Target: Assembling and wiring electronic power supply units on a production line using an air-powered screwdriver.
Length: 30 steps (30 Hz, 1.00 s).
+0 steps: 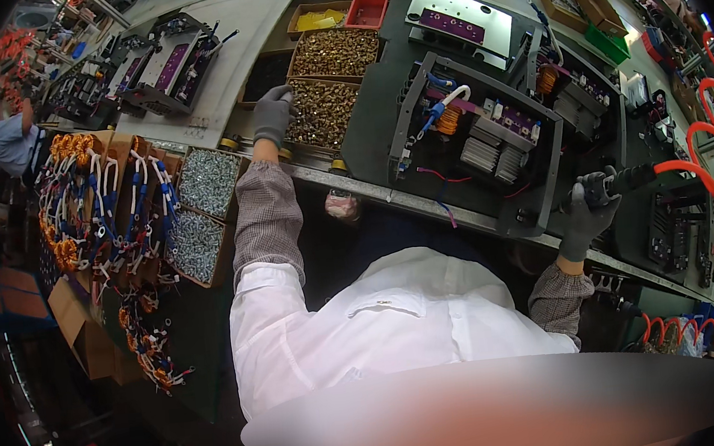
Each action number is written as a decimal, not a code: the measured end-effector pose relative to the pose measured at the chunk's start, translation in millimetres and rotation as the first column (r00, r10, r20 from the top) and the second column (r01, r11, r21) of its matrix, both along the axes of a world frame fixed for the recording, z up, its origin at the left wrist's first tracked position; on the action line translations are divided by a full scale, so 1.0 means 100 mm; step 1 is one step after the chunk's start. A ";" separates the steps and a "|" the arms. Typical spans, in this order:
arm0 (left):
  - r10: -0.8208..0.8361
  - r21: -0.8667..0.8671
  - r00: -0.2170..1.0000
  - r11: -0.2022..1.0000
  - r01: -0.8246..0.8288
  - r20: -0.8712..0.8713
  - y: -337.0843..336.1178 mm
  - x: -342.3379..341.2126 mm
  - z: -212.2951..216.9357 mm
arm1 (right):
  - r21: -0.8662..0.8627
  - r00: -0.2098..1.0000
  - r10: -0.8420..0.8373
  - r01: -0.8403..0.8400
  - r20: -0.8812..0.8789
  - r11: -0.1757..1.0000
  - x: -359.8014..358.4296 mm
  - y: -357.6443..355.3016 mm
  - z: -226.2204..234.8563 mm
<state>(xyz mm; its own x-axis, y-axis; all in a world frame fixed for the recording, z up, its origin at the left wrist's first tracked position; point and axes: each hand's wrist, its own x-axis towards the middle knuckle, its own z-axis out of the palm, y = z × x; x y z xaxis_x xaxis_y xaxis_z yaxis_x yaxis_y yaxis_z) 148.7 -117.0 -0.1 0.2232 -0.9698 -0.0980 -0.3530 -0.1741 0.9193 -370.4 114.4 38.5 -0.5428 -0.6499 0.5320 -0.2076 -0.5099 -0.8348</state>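
Note:
My left hand (274, 116), in a grey glove, is at the left edge of a box of brass-coloured fasteners (322, 113). Its fingers are bent together, and whatever they may hold is too small to make out. On the right, my gloved right hand (590, 211) is wrapped around a black air screwdriver (628, 180) fed by a coiled orange hose (698, 162). Between my hands, on a dark board, sits an open metal-framed unit (478, 138) with silver heat sinks, a copper coil and blue-and-white leads.
Left of my arm are boxes of silver screws (209, 182) and bundles of wired coils (105, 196). A second box of brass fasteners (335, 51) and a red tray (367, 11) lie farther back. More units (170, 69) stand on the bench; a co-worker (10, 140) is at far left.

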 end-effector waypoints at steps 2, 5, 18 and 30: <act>0.045 -0.059 0.953 0.996 -0.066 -0.301 0.12 0.17 0.05 | -0.069 0.993 0.047 -0.039 0.105 0.997 -0.24 0.00 -0.31; -0.065 -0.165 0.645 0.982 -0.096 -0.762 0.27 0.46 -0.07 | -0.120 0.988 -0.003 0.022 0.151 0.993 -0.06 0.02 -0.19; -0.022 0.030 0.901 0.999 0.039 -0.432 0.36 0.09 0.09 | -0.256 0.958 0.174 -0.113 0.228 0.960 0.10 0.25 0.63; -0.053 0.039 0.910 0.998 0.041 0.411 -0.10 0.22 -0.13 | -0.354 0.920 0.297 -0.197 0.257 0.914 0.22 0.35 0.95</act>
